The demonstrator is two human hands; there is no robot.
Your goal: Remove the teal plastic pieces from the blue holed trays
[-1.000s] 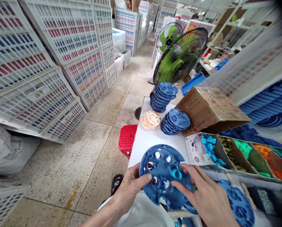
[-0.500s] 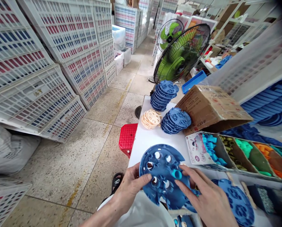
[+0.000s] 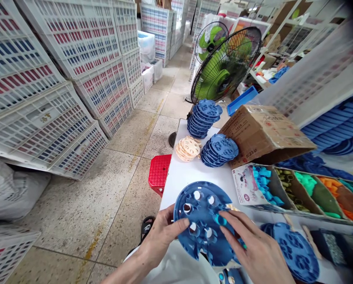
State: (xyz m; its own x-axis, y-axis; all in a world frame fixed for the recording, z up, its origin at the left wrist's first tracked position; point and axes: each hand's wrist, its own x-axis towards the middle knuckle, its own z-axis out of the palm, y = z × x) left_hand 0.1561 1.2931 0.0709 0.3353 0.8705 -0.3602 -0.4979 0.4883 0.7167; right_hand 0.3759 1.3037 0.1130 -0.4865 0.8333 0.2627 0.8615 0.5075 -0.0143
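Note:
A round blue plastic disc with holes and raised sockets lies at the near edge of the white table. My left hand grips its left rim, thumb on top. My right hand rests on the disc's right side, its fingertips pressed on a small teal piece seated in the disc. Another blue disc lies just right of my right hand.
Two stacks of blue discs and a pile of beige discs sit farther back. A tipped cardboard box, compartments of coloured parts, a green fan, a red stool and stacked white crates surround the table.
My right hand has slid slightly left and forward over the disc, fingertips now on the teal piece. The left hand and disc have barely moved.

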